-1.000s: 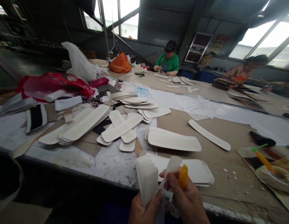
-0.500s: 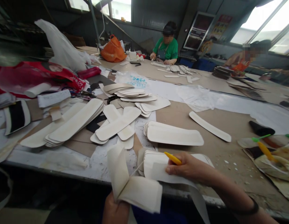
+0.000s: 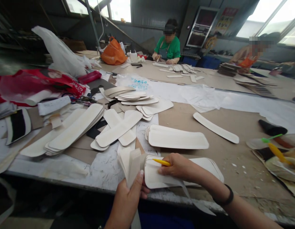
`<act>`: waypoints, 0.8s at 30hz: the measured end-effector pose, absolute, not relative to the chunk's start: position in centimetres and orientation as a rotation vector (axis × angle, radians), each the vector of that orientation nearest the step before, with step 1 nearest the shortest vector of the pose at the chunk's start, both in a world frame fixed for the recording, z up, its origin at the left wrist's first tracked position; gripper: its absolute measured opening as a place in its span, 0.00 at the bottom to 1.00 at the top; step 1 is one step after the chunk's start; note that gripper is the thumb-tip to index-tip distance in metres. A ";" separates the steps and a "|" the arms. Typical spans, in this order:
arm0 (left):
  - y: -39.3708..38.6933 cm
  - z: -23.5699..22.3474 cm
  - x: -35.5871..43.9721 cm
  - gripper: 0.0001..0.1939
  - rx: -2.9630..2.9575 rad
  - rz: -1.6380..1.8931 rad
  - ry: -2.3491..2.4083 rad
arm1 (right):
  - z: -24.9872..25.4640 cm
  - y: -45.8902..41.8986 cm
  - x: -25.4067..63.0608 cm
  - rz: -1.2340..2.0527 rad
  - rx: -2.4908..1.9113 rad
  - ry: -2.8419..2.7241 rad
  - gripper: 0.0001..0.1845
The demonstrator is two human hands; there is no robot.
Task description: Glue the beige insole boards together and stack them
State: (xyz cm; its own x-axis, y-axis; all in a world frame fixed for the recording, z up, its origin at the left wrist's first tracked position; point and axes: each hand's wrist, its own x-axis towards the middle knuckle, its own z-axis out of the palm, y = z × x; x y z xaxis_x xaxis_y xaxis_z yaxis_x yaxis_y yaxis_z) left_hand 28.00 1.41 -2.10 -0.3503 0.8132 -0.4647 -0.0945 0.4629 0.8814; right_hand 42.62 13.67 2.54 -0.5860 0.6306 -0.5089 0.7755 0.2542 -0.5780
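My left hand [image 3: 127, 198] is closed on a bunch of cream flat pieces [image 3: 129, 163], held upright at the table's near edge. My right hand [image 3: 177, 165] grips a yellow pen [image 3: 161, 162] and presses a cream piece [image 3: 154, 176] onto the near stack [image 3: 204, 167]; a pale strip hangs from under that hand. A second stack of wide cream pieces [image 3: 177, 139] lies just beyond, and a single long curved strip [image 3: 215, 128] lies to its right.
Piles of long cream strips [image 3: 73, 130] and fanned pieces [image 3: 131, 95] cover the left of the table. Red [image 3: 40, 83], white and orange bags [image 3: 113, 54] stand behind. A yellow tool [image 3: 277, 152] lies at right. One person in green [image 3: 170, 47] and another farther right work across the table.
My left hand has brought the bunch of pieces up toward the table edge. My right hand, still gripping the pen, has laid its piece down flat on the near stack.
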 end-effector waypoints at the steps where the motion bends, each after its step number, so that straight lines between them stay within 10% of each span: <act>1: 1.6 -2.1 28.0 0.21 0.644 1.071 1.670 | 2.5 13.6 42.6 -1.219 1.329 2.364 0.15; 24: 2.6 -1.8 28.3 0.18 0.723 0.979 1.958 | 2.9 10.3 55.5 -0.354 1.957 2.271 0.12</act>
